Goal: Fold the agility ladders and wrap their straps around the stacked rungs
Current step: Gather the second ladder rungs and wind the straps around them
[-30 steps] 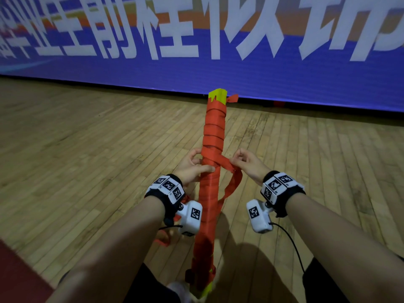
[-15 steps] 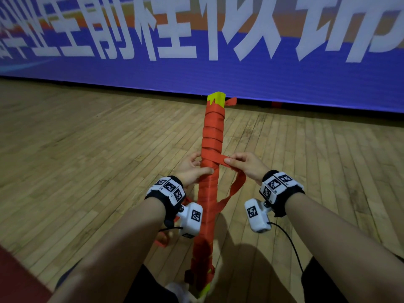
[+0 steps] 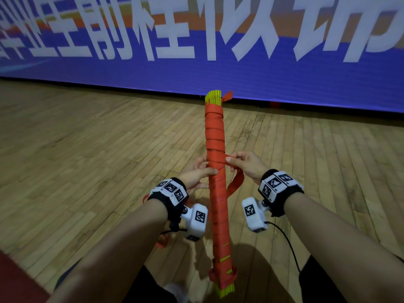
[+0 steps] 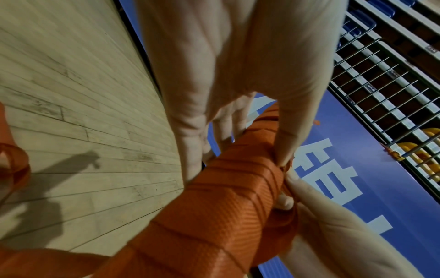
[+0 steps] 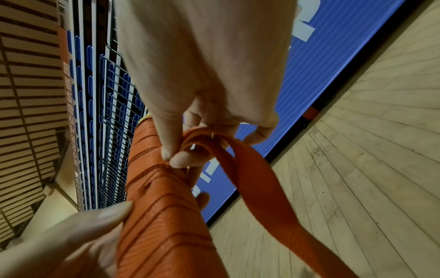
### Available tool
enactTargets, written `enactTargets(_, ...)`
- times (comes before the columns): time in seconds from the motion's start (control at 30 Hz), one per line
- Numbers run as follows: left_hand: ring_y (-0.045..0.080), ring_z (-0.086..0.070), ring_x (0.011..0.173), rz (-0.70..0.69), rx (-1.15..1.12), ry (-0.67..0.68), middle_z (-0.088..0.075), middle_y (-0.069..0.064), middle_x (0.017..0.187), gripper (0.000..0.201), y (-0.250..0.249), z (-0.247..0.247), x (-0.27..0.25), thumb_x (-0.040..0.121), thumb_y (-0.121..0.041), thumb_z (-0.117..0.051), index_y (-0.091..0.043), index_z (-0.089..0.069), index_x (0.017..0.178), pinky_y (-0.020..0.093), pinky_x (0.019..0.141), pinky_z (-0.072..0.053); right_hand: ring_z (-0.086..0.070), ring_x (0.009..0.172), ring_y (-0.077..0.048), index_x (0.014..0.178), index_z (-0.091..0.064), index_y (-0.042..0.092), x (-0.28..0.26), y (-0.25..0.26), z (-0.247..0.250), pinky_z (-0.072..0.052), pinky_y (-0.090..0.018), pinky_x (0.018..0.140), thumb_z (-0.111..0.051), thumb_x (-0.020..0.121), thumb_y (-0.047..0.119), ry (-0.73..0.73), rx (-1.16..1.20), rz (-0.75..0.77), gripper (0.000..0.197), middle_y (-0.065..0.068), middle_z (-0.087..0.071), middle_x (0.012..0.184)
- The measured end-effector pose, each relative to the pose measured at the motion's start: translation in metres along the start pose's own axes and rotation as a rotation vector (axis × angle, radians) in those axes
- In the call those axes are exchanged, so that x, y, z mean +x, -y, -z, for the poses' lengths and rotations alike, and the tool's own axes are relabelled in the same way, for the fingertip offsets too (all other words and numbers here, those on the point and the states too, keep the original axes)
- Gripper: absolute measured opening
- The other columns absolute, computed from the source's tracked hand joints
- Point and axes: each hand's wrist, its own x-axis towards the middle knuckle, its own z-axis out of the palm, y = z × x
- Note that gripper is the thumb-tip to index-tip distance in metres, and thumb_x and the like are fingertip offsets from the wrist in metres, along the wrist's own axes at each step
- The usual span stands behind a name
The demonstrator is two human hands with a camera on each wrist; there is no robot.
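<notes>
**Strap pinched tight at mid-bundle**

Left hand point(image 3: 197, 176) curls around the wrapped rung bundle point(image 3: 216, 193), holding it out above the wooden floor point(image 3: 87, 160). Right hand point(image 3: 246, 164) pinches the loose orange strap point(image 5: 259, 188) between thumb and forefinger, right against the bundle's side

You're working in dim, even indoor light, probably from overhead. On the pale wooden plank floor point(image 3: 87, 160) the forearms cast soft shadows toward you, and the left wrist view shows a sharper one. The blue banner with white lettering point(image 3: 218, 68) bows at the head view's edges. Both wrist views smear close skin into pale blur, with planks fanning outward.
</notes>
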Motion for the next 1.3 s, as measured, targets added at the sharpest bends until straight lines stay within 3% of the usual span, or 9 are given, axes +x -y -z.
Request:
enactTargets(0.07, 0.024, -0.064, 0.103, -0.017, -0.002, 0.025, -0.065, 0.012, 0.109, 0.046, 0.001, -0.004, 0.001, 0.088, 0.000, -0.061, -0.016, -0.047, 0.129, 0.042, 0.088, -0.054, -0.049, 0.040, 0.001, 0.071, -0.056, 0.011, 0.000, 0.002, 0.000, -0.036, -0.013, 0.047, -0.057, 0.093, 0.008, -0.034, 0.006, 0.002, 0.022, 0.007, -0.056, 0.042)
enactTargets(0.2, 0.011, -0.067, 0.073, -0.078, 0.017, 0.031, -0.066, 0.007, 0.087, 0.056, 0.002, -0.012, 0.003, 0.083, 0.009, -0.064, -0.018, -0.046, 0.128, 0.026, 0.067, -0.058, -0.051, 0.040, 0.002, 0.069, -0.054, 0.011, 0.000, 0.005, 0.000, -0.038, -0.012, 0.045, -0.058, 0.092, 0.005, -0.088, 0.026, 0.019, 0.024, 0.000, -0.055, 0.050)
enactTargets(0.37, 0.015, -0.066, 0.077, -0.096, 0.009, -0.054, -0.067, 0.004, 0.083, 0.074, 0.000, -0.020, 0.013, 0.078, 0.007, -0.070, -0.012, -0.036, 0.141, 0.033, 0.076, -0.057, -0.051, 0.042, 0.002, 0.071, -0.059, 0.012, -0.002, 0.005, 0.007, -0.040, -0.012, 0.048, -0.061, 0.090, 0.008, -0.145, 0.031, 0.044, 0.019, -0.005, -0.055, 0.062)
enactTargets(0.53, 0.019, -0.066, 0.085, -0.080, 0.000, -0.017, -0.066, 0.009, 0.098, 0.050, -0.002, -0.022, 0.016, 0.080, 0.009, -0.067, -0.001, -0.045, 0.124, 0.032, 0.073, -0.058, -0.051, 0.048, 0.000, 0.084, -0.063, 0.008, -0.004, 0.004, 0.020, -0.044, -0.015, 0.052, -0.066, 0.086, 0.009, -0.137, 0.117, 0.011, 0.003, -0.004, -0.060, 0.074)
enactTargets(0.67, 0.019, -0.066, 0.084, -0.074, -0.017, 0.062, -0.064, 0.011, 0.097, 0.039, -0.003, -0.022, 0.013, 0.083, 0.012, -0.060, -0.004, -0.048, 0.117, 0.027, 0.068, -0.057, -0.053, 0.055, 0.001, 0.116, -0.061, -0.004, -0.007, 0.003, 0.026, -0.043, -0.014, 0.054, -0.062, 0.089, 0.010, -0.043, 0.093, -0.012, 0.030, -0.008, -0.064, 0.095)
enactTargets(0.8, 0.023, -0.062, 0.096, -0.090, 0.021, 0.058, -0.060, 0.013, 0.105, 0.047, -0.002, -0.029, 0.014, 0.081, 0.007, -0.066, -0.001, -0.052, 0.125, 0.031, 0.081, -0.055, -0.046, 0.050, -0.003, 0.114, -0.063, -0.003, -0.008, 0.005, 0.025, -0.041, -0.014, 0.052, -0.064, 0.089, 0.016, -0.099, 0.039, -0.002, 0.031, -0.005, -0.061, 0.080)
enactTargets(1.0, 0.019, -0.062, 0.099, -0.138, 0.198, -0.109, -0.066, 0.003, 0.099, 0.032, 0.006, -0.039, 0.019, 0.072, -0.005, -0.080, -0.022, -0.063, 0.093, 0.035, 0.090, -0.052, -0.049, 0.049, -0.002, 0.101, -0.067, -0.003, -0.008, 0.005, 0.019, -0.041, -0.013, 0.050, -0.068, 0.086, 0.015, -0.117, -0.021, 0.004, 0.024, -0.006, -0.060, 0.072)
enactTargets(1.17, 0.026, -0.066, 0.101, -0.092, 0.144, -0.074, -0.068, 0.015, 0.110, 0.058, -0.001, -0.036, 0.015, 0.072, 0.000, -0.079, -0.006, -0.051, 0.122, 0.044, 0.093, -0.052, -0.052, 0.061, -0.009, 0.109, -0.064, 0.000, -0.010, 0.005, 0.030, -0.045, -0.015, 0.056, -0.065, 0.088, 0.014, -0.024, -0.025, -0.010, 0.025, -0.003, -0.063, 0.081)
enactTargets(1.3, 0.027, -0.067, 0.092, -0.089, 0.143, -0.038, -0.069, 0.016, 0.101, 0.054, -0.002, -0.033, 0.015, 0.073, 0.003, -0.077, -0.009, -0.045, 0.114, 0.046, 0.087, -0.054, -0.052, 0.059, -0.010, 0.101, -0.064, 0.006, -0.010, 0.006, 0.031, -0.045, -0.018, 0.058, -0.062, 0.090, 0.017, 0.036, -0.078, -0.003, 0.016, -0.002, -0.063, 0.080)
